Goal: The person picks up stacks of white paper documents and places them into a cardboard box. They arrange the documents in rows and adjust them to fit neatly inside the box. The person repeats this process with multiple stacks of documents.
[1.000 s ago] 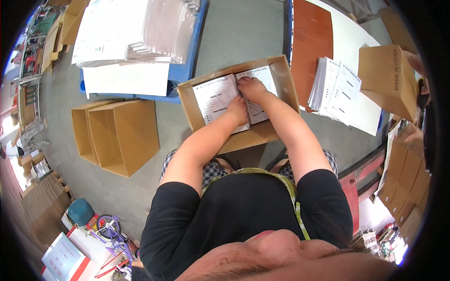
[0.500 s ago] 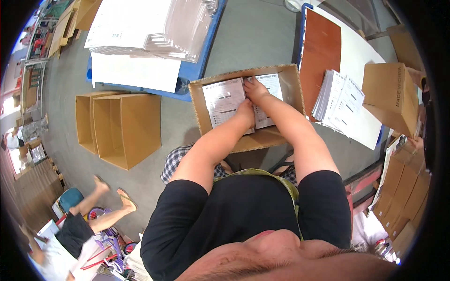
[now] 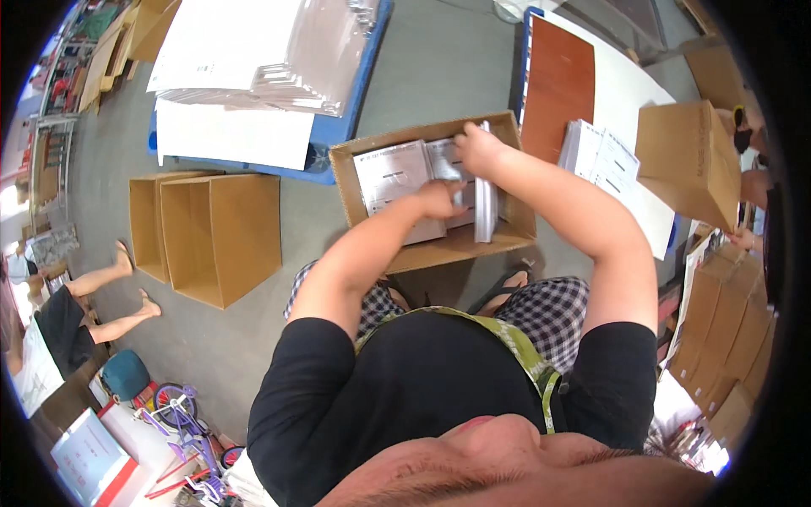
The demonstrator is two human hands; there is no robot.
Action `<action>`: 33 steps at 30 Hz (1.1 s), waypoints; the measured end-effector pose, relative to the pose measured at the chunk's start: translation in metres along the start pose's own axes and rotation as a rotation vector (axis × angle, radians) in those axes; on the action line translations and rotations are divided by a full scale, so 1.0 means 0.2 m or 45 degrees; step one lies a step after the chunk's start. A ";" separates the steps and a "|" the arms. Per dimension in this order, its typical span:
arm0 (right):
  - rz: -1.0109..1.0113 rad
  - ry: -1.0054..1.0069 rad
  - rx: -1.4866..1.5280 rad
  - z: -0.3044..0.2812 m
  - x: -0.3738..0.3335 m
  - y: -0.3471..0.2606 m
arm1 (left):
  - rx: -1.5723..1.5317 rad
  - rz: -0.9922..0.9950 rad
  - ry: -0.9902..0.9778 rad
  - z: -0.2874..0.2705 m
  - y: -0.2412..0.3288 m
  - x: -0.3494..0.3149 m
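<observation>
An uncovered cardboard box (image 3: 507,230) sits in front of me, with flat printed packets in clear wrapping inside it. One packet stack (image 3: 393,173) lies on the left side, and another packet (image 3: 446,156) lies flat beside it. On the right, a bundle of packets (image 3: 485,203) stands on edge. My right hand (image 3: 481,152) is closed at the bundle's far upper end. My left hand (image 3: 439,199) reaches over the middle of the box, above the flat packets, its slightly blurred fingers apart.
Two nested cardboard boxes (image 3: 221,241) stand on the floor at left. Wrapped sheets (image 3: 317,63) pile on a blue pallet (image 3: 359,106). At right, loose packets (image 3: 604,160) lie on a white board (image 3: 629,97); another person's hand (image 3: 743,239) is near a carton (image 3: 688,160).
My hands have moved apart. The right-hand packets now stand on edge, uncovering a flat packet beneath. The person at far left has walked farther away.
</observation>
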State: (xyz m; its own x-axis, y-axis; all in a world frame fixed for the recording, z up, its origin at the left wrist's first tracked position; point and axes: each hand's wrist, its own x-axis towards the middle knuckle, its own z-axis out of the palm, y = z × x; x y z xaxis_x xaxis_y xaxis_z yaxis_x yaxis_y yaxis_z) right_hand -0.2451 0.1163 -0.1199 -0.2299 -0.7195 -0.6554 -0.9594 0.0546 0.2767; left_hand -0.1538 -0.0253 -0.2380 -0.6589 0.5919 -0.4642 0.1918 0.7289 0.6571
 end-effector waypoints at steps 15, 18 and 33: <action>0.620 0.370 1.169 -0.30 -0.29 -0.01 | -1.685 -0.234 1.062 -0.52 0.26 -1.04; 0.414 -0.302 1.160 0.26 0.25 -0.31 | -1.825 -0.030 1.120 -0.48 0.20 -1.00; 0.259 0.427 0.568 0.59 0.61 -0.36 | -2.557 0.874 0.700 -0.61 0.05 -1.06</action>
State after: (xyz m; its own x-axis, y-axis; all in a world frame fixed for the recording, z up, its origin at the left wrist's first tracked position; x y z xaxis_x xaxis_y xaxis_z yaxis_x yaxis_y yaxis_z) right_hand -0.2225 0.1072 -0.3033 -0.4217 -0.8396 -0.3424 -0.8943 0.4475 0.0039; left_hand -0.1013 -0.1847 -0.0611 -0.9904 0.1358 -0.0270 -0.1369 -0.9310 0.3383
